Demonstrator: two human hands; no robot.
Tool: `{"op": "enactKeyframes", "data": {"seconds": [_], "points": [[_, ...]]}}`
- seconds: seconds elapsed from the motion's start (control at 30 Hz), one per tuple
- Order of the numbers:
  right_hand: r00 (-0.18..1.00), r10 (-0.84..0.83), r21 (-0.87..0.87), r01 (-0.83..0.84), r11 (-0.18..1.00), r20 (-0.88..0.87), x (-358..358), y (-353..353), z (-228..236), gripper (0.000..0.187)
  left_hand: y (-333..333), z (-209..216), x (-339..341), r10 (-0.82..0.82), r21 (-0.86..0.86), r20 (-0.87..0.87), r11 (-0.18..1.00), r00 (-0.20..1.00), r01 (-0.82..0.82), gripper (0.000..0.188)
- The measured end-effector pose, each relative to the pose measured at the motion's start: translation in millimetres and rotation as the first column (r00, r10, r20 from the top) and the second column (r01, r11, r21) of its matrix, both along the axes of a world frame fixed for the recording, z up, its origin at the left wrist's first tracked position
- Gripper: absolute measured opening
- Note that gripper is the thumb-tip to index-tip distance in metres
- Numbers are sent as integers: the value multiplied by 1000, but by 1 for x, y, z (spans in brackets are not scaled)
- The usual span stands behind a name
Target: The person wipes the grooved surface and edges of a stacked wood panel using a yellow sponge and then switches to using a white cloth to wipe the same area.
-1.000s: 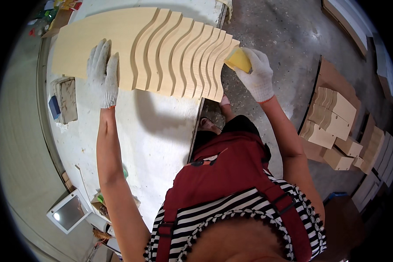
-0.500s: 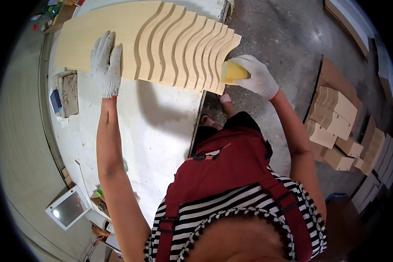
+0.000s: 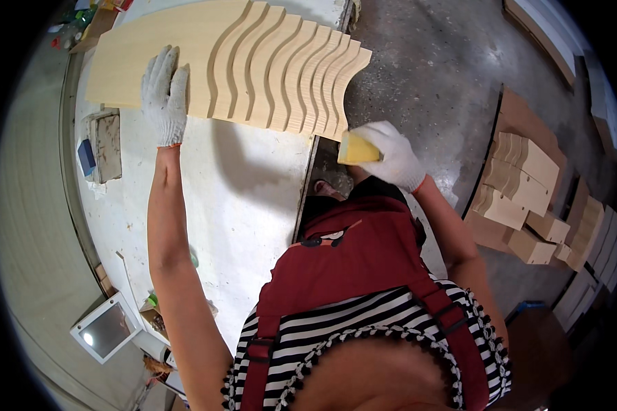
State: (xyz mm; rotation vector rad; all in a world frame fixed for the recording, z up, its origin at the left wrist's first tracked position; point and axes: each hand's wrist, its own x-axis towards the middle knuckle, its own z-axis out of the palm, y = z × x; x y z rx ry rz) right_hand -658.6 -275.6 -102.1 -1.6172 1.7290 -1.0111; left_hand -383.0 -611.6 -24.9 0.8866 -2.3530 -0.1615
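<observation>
A fanned row of pale wooden panels [image 3: 185, 41] with wavy ends lies on the white worktable [image 3: 253, 185], the wavy ends overhanging its right edge. My left hand [image 3: 163, 99], in a white knit glove, rests flat on the panels near their close edge, fingers stretched out. In my gloved right hand [image 3: 394, 156] is a yellow sanding sponge [image 3: 358, 148]. The sponge is just below the near right corner of the outermost panel; whether it touches the wood I cannot tell.
A worn rectangular block [image 3: 105, 147] and a small blue block [image 3: 87, 157] sit on the table's left side. Wooden pieces with wavy ends [image 3: 511, 171] lie on cardboard on the floor at right. A white-framed panel [image 3: 108, 327] stands at lower left.
My right hand has moved the sanding sponge down and slightly left along the outermost panel's end to below its corner. The panels and my left hand have shifted only slightly.
</observation>
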Motion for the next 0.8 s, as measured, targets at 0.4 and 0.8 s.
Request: {"op": "enactKeyframes", "data": {"seconds": [0.4, 0.8], "points": [[980, -196, -15, 197, 980, 36, -31, -16, -3, 57, 1, 0, 0, -2, 5, -12, 1000, 1000, 2, 39], [968, -252, -76, 250, 965, -19, -10, 8, 3, 52, 0, 0, 1, 2, -11, 14, 1000, 1000, -2, 39]]}}
